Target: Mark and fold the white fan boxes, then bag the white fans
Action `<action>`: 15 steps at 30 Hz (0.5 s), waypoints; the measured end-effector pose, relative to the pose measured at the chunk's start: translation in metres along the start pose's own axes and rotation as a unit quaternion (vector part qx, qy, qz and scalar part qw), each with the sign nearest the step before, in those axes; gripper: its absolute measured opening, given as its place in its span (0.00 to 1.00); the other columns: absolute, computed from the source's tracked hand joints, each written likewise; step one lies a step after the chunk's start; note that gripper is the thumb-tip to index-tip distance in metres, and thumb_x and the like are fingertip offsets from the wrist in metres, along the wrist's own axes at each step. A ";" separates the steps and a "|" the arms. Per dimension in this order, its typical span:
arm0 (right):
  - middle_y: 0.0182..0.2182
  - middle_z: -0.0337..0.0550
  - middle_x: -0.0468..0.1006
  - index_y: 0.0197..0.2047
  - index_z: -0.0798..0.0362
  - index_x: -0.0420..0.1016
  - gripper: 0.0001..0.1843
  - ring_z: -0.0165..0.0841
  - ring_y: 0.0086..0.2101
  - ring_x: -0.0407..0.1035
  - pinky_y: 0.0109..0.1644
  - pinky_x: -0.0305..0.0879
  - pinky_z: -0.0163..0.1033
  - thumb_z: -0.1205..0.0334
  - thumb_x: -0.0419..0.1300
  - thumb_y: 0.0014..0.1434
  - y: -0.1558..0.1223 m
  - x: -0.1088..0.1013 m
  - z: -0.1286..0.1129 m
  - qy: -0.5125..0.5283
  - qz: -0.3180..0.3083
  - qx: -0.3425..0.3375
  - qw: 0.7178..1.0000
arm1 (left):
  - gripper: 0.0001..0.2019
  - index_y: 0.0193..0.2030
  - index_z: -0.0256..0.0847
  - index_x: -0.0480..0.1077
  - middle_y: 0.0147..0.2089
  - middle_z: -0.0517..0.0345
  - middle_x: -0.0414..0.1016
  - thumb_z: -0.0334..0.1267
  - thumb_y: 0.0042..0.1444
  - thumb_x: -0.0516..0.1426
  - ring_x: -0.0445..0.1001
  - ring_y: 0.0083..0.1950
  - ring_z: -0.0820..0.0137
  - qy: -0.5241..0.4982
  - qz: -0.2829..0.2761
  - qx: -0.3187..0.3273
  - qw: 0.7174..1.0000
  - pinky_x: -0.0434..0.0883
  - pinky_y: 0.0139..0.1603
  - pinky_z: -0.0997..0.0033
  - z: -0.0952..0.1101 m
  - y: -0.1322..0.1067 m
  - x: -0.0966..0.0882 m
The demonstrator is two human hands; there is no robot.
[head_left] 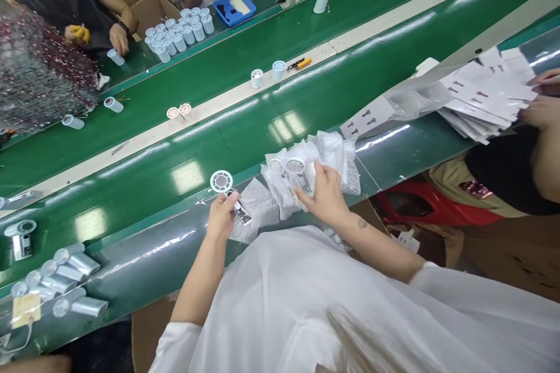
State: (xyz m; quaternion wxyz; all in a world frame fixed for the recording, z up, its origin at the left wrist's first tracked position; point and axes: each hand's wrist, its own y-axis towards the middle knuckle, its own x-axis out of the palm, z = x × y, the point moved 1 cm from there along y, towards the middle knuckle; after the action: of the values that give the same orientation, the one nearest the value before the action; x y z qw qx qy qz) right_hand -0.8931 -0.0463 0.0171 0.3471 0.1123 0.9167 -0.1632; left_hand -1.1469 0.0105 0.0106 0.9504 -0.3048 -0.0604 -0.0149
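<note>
In my left hand (pixel 222 214) is a small device (pixel 221 182) with a round, spoked white head and a shiny chrome handle. My thumb and fingers are closed round the handle, with the head pointing up and away. My right hand (pixel 327 195) has its thumb spread from the fingers. It rests at a row of clear bubble-wrap pouches (pixel 335 154), the fingertips touching them. Round white heads (pixel 294 165) show through or above some of the pouches. Between my hands lies a flatter piece of bubble wrap (pixel 260 204).
A green conveyor belt (pixel 231 134) runs across, with a pale rail (pixel 144 139) carrying small parts. Silvery cylinders (pixel 70 271) lie at left. Printed white cards (pixel 485 93) are stacked at right by a co-worker's hand (pixel 545 99). Opposite, light-blue cups (pixel 179 35) stand near other people.
</note>
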 end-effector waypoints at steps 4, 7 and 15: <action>0.53 0.53 0.68 0.62 0.49 0.58 0.35 0.42 0.50 0.68 0.50 0.71 0.48 0.40 0.58 0.58 -0.015 0.015 -0.041 0.339 -0.277 0.036 0.899 | 0.26 0.40 0.38 0.73 0.37 0.52 0.75 0.62 0.51 0.58 0.73 0.40 0.65 0.053 -0.076 0.101 0.991 0.69 0.44 0.63 -0.001 -0.029 0.036; 0.50 0.48 0.73 0.56 0.48 0.64 0.31 0.34 0.38 0.74 0.32 0.73 0.36 0.40 0.62 0.55 -0.012 0.028 -0.050 0.474 -0.376 0.097 0.790 | 0.23 0.43 0.40 0.74 0.48 0.47 0.73 0.57 0.61 0.50 0.68 0.53 0.59 0.284 -0.078 0.256 0.921 0.65 0.56 0.58 -0.007 -0.034 0.035; 0.35 0.45 0.79 0.43 0.55 0.71 0.22 0.33 0.35 0.75 0.40 0.74 0.36 0.55 0.71 0.48 0.005 -0.003 -0.016 0.517 -0.355 0.149 0.764 | 0.04 0.35 0.38 0.73 0.44 0.45 0.74 0.27 0.54 0.57 0.68 0.51 0.58 0.596 -0.293 0.210 0.717 0.66 0.54 0.58 -0.077 0.008 0.013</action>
State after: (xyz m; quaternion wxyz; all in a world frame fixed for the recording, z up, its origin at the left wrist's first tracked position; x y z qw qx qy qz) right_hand -0.8991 -0.0355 0.0291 -0.2836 -0.1030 0.8958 -0.3263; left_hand -1.1255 -0.0272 -0.0543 0.7776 0.0079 0.4306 -0.4582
